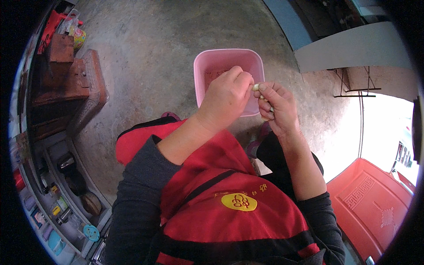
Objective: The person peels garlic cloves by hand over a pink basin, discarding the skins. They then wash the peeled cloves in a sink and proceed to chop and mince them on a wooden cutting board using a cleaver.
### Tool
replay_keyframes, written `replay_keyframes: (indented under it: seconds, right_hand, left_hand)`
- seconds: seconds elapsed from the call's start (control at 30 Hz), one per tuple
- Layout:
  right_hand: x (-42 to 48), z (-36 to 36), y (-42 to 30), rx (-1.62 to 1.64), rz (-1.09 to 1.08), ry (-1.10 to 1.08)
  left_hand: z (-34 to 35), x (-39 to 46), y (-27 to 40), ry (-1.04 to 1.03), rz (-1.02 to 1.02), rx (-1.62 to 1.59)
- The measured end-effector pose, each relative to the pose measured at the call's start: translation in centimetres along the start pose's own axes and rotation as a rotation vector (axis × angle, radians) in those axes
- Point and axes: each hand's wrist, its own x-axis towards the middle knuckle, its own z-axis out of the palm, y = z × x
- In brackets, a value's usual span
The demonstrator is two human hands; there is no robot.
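Note:
My right hand (279, 106) pinches a pale clove (256, 87), apparently garlic, between thumb and forefinger. More whitish cloves (262, 98) show between its curled fingers. At the clove's left end is my left hand (228, 92), back up and fingers curled inward. Its fingertips are hidden, so whether they grip the clove does not show. Both hands are over a pink plastic bin (202, 61) standing on the floor, with small reddish-brown bits at its bottom.
A red apron (212, 145) covers my lap. On the left stand a reddish-brown piece of furniture (96, 79) and grey shelves (96, 185) with bottles and small items. A red panel (371, 195) with relief patterns is at the lower right. Concrete floor (145, 53) surrounds the bin.

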Motion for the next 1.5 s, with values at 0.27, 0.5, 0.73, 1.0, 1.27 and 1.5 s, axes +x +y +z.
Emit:
replay_keyframes:
  seconds: [0.27, 0.5, 0.73, 1.0, 1.27, 1.5]
  right_hand:
    - [0.2, -0.9, -1.1, 0.024, 0.195, -0.187]
    - [0.8, -1.8, -0.7, 0.432, 0.329, -0.395]
    - [0.9, -2.3, -1.1, 0.495, 0.215, -0.424]
    - [2.3, -5.1, -3.2, 0.612, 0.081, -0.38]
    - [2.2, -5.5, -3.3, 0.61, 0.122, -0.329]
    - [2.3, -5.4, -3.0, 0.163, 0.088, -0.061]
  left_hand:
    - [-0.6, 0.6, -0.3, -0.022, 0.015, -0.089]
    - [-0.5, 0.0, -2.1, -0.113, -0.085, -0.006]
    - [-0.1, -1.0, -1.8, -0.265, -0.176, 0.015]
    - [0.2, -0.8, -2.9, -0.382, -0.2, 0.045]
    - [1.0, -1.4, -3.1, -0.142, -0.142, 0.031]
    - [-0.5, -0.4, -1.8, -0.261, -0.216, 0.071]
